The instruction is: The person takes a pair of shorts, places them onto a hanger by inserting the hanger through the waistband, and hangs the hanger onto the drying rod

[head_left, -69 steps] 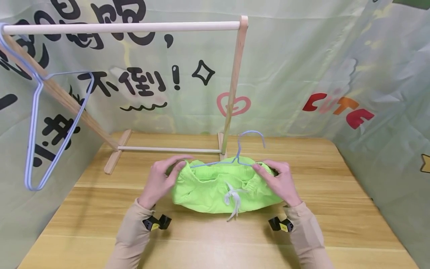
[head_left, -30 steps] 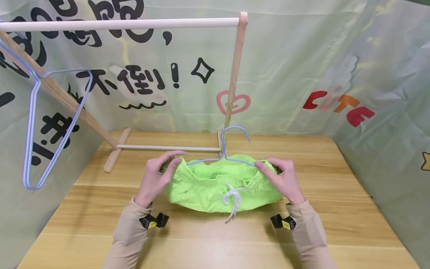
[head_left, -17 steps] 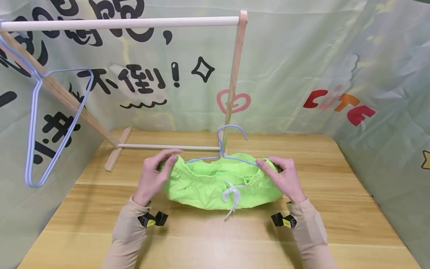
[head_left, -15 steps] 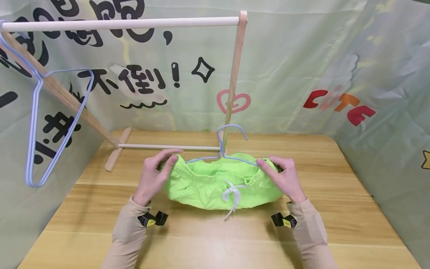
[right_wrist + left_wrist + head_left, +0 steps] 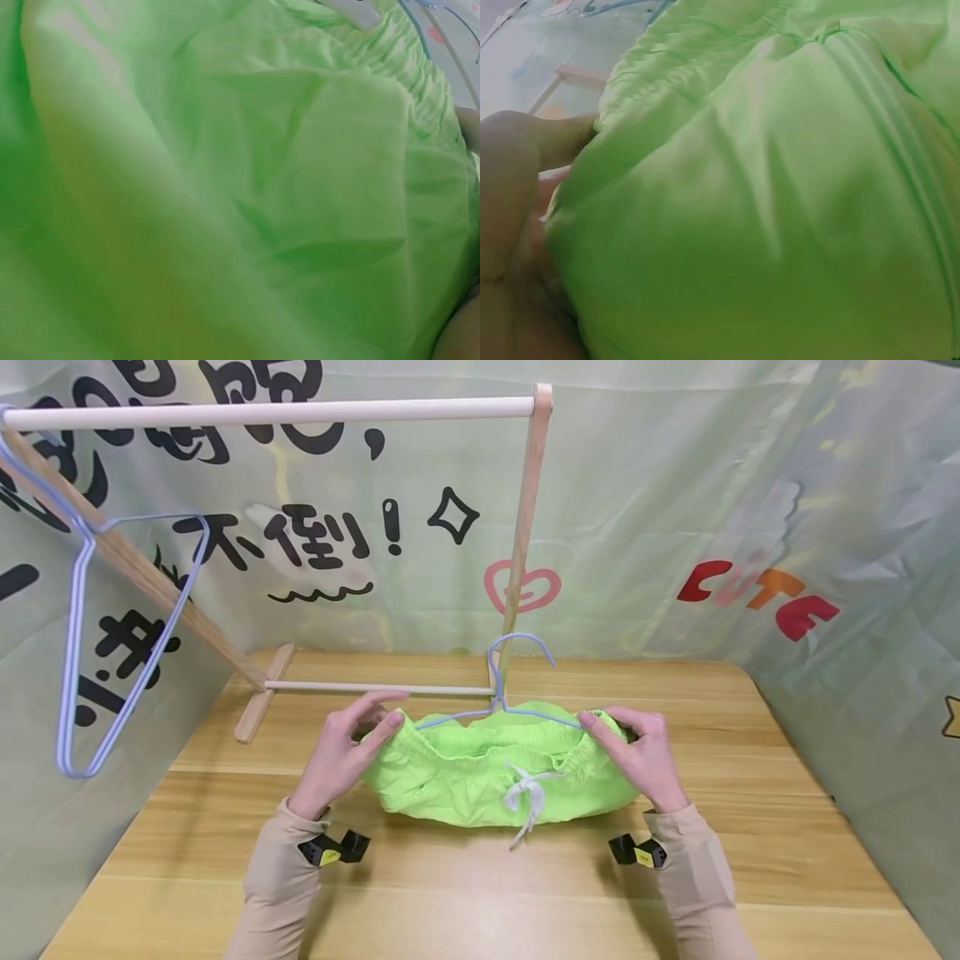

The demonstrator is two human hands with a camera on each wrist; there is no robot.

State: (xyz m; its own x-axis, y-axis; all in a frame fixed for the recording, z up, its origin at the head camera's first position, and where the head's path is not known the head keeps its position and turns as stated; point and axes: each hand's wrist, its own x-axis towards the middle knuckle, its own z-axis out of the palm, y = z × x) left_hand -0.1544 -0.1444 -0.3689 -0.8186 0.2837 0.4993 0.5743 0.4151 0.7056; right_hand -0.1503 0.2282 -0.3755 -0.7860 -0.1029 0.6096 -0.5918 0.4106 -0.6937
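A pair of lime-green shorts (image 5: 450, 789) with a gathered elastic waistband and a tied white drawstring (image 5: 527, 793) spans the space between both hands in the head view. A thin blue hanger (image 5: 497, 681) sits at the waist opening, its hook standing up and its arm ends hidden at the waistband's two sides. My left hand (image 5: 339, 756) holds the left end of the waistband, thumb in front. At the other end, the right hand (image 5: 639, 752) pinches waistband and hanger arm together. Green fabric (image 5: 742, 202) fills most of the left wrist view, as it does the right.
A wooden rack with a white top rail (image 5: 300, 413) stands at the back left of the wooden table (image 5: 480, 902). Blue hangers (image 5: 72, 652) hang from its left end. A printed cloth (image 5: 637, 485) encloses the back and sides.
Since the earliest frame, the hanger has shifted left and levelled out in the waistband. The hands have spread slightly apart, stretching the waistband; over the last half second the movement is small.
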